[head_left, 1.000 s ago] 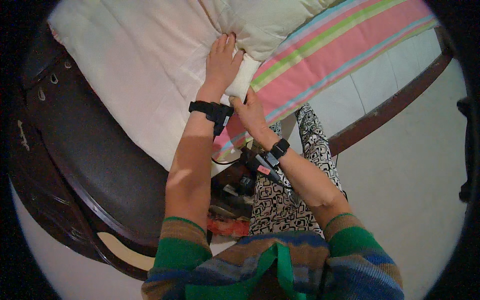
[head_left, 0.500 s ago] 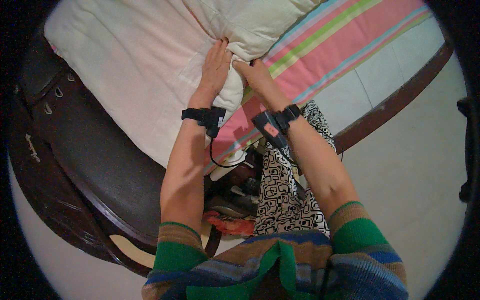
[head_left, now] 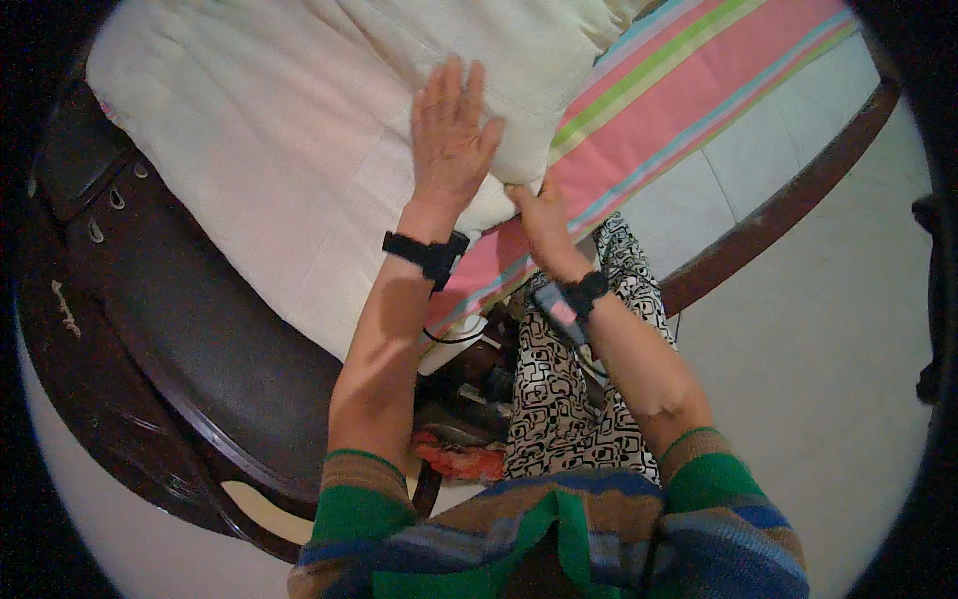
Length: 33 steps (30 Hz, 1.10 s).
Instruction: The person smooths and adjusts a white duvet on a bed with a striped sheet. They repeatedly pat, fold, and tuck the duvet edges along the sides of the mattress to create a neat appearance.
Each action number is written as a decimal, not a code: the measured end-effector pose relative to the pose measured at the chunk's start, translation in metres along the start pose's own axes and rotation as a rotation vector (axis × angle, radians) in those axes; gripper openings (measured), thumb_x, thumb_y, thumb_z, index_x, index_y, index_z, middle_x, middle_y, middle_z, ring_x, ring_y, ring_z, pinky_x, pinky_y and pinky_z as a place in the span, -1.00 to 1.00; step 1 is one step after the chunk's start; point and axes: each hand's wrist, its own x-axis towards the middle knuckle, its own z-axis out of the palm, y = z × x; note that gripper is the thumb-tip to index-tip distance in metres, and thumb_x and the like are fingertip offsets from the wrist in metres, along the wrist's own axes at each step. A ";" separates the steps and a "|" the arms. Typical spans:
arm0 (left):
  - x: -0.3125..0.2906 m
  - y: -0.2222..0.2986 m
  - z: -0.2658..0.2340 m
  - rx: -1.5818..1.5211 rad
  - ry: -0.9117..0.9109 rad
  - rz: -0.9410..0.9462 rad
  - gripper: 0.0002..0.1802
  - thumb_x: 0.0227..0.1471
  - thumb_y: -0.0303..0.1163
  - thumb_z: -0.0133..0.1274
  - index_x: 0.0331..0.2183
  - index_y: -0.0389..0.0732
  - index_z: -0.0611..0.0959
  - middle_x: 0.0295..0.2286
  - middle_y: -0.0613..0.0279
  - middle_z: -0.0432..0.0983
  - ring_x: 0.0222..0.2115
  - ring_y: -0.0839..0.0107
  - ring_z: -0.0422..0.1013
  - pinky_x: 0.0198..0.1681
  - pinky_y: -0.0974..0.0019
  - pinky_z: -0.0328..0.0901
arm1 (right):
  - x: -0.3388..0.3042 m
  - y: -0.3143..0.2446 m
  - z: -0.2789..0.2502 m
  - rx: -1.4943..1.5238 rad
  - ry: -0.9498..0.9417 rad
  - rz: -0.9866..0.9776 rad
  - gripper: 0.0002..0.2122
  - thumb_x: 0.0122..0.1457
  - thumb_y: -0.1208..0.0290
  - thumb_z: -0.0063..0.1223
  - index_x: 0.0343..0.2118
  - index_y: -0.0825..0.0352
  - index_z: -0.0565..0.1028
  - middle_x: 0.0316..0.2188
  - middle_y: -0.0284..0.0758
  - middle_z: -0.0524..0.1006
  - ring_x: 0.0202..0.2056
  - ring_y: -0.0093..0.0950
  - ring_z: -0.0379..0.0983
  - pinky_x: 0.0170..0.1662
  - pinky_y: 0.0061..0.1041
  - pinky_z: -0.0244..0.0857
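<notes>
In the head view, a cream quilt (head_left: 279, 170) is covering the bed from ten to twelve o'clock, its folded edge lying over a striped sheet (head_left: 689, 115) towards one o'clock. At twelve o'clock the left hand (head_left: 451, 145) is lying palm down over the quilt, fingers extended and thumb apart, gripping nothing; how firmly it is pressing, I cannot tell. Just off centre towards one o'clock, the right hand (head_left: 542, 220) is pinching the quilt's corner between thumb and fingers.

Since that pinch is taking in only a little cloth, the corner could slip free. With the left hand gripping nothing, a hard pull could be rucking the upper layer or dragging the sheet along. The wrist device (head_left: 564, 309) on the right arm could be snagging loose fabric.
</notes>
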 end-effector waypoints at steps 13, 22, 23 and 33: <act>0.005 -0.025 0.038 -0.140 -0.208 -0.124 -0.41 0.11 -0.26 -0.21 0.15 -0.28 0.18 0.14 -0.03 0.07 0.15 0.08 0.02 0.19 0.11 -0.09 | 0.045 -0.069 -0.010 -0.021 -0.197 0.003 -0.54 0.09 0.27 0.06 -0.04 0.47 0.28 -0.29 -0.30 0.46 -0.30 -0.53 0.36 -0.25 -0.57 0.26; 0.007 -0.038 0.021 -0.420 -0.144 -0.192 -0.42 0.13 -0.31 -0.27 0.14 -0.36 0.15 0.15 -0.16 0.00 0.16 -0.02 -0.03 0.21 0.12 -0.11 | 0.015 -0.077 -0.008 -0.057 -0.152 -0.271 -0.55 0.03 0.36 0.03 -0.02 0.45 0.30 -0.15 -0.26 0.45 -0.16 -0.48 0.38 -0.10 -0.51 0.27; 0.008 -0.038 0.015 -0.414 -0.135 -0.201 -0.41 0.12 -0.30 -0.25 0.14 -0.36 0.15 0.15 -0.18 -0.01 0.16 -0.03 -0.03 0.20 0.11 -0.10 | 0.013 -0.073 -0.011 -0.047 -0.147 -0.215 -0.56 0.03 0.37 0.03 -0.02 0.45 0.30 -0.16 -0.26 0.46 -0.16 -0.48 0.38 -0.11 -0.51 0.27; 0.068 -0.012 0.011 -0.188 -0.030 0.025 -0.42 0.09 -0.26 -0.17 0.12 -0.27 0.23 0.11 -0.12 0.09 0.11 -0.03 0.07 0.15 0.07 -0.02 | -0.002 -0.076 -0.002 -0.129 -0.019 -0.405 -0.61 -0.04 0.35 0.08 -0.13 0.37 0.36 -0.31 -0.05 0.49 -0.24 -0.08 0.44 -0.20 -0.26 0.30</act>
